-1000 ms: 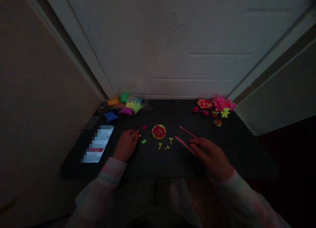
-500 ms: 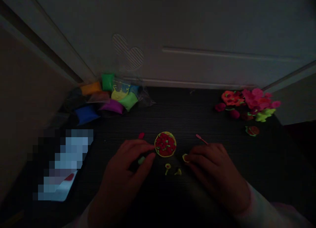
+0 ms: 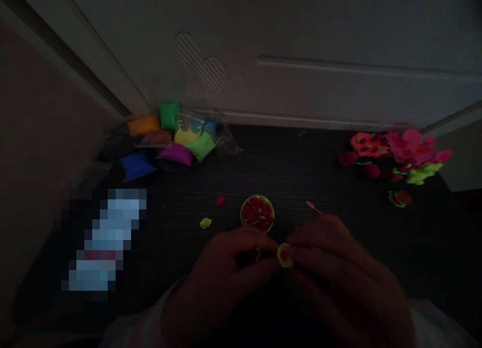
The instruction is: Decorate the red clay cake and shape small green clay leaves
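R hand [image 3: 350, 272] and L hand [image 3: 214, 272] meet at fingertips, pinching small yellow pc. [image 3: 280, 262] betw. them, just below the round red-topped disc [image 3: 257, 215] on dark table [image 3: 286, 182]. Pc. orientation: round, red-centred face points up twd. viewer; rest hidden by fingers, so long axis can't be told. Pink stick [image 3: 312, 207] lies diag. beyond R hand, blunt end up-left. Lt. green pc. [image 3: 205, 223] and red pc. [image 3: 220, 201] lie left of disc.
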Tool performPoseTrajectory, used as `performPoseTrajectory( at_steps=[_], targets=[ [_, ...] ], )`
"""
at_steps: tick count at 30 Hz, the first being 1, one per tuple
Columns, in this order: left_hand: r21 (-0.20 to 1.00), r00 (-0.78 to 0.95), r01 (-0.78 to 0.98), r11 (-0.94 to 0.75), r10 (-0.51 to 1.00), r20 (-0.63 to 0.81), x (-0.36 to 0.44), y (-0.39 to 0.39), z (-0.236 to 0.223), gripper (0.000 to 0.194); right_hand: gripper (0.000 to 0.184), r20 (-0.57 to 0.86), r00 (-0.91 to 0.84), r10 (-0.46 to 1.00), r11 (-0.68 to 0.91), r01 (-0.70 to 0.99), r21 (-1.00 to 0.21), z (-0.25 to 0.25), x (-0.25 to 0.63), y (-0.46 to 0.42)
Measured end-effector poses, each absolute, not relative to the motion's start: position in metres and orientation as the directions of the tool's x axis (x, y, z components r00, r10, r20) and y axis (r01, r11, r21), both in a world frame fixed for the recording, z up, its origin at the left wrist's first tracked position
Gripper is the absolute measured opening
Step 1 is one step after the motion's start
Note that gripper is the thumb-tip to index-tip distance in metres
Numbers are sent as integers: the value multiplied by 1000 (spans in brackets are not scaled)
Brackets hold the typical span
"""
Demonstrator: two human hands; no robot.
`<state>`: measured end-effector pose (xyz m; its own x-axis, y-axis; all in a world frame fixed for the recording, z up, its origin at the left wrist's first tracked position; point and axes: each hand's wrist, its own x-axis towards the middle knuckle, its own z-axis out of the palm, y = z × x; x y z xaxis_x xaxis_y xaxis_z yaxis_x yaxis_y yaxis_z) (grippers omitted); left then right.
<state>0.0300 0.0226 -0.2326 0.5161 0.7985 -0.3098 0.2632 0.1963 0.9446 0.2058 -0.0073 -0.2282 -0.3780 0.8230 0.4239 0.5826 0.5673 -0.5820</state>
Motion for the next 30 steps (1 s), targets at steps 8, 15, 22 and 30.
performPoseTrajectory(
  at_steps=[8,15,22,30],
  targets=[
    [897,450,426,-117,888,-98,30,24,-239,16,14,7,-366,930,206,507,-837,-222,205,15],
    [623,246,728,-288,957,156,14,38,-254,18,12,-66,-359,931,146,532,-834,-232,202,64],
    [492,250,802,-339,938,239,9,44,-269,16,7,-83,-438,895,217,591,-777,-257,189,93],
    [529,235,785,-322,945,226,10,43,-269,16,5,-104,-442,891,226,629,-744,-264,185,91]
  ],
)
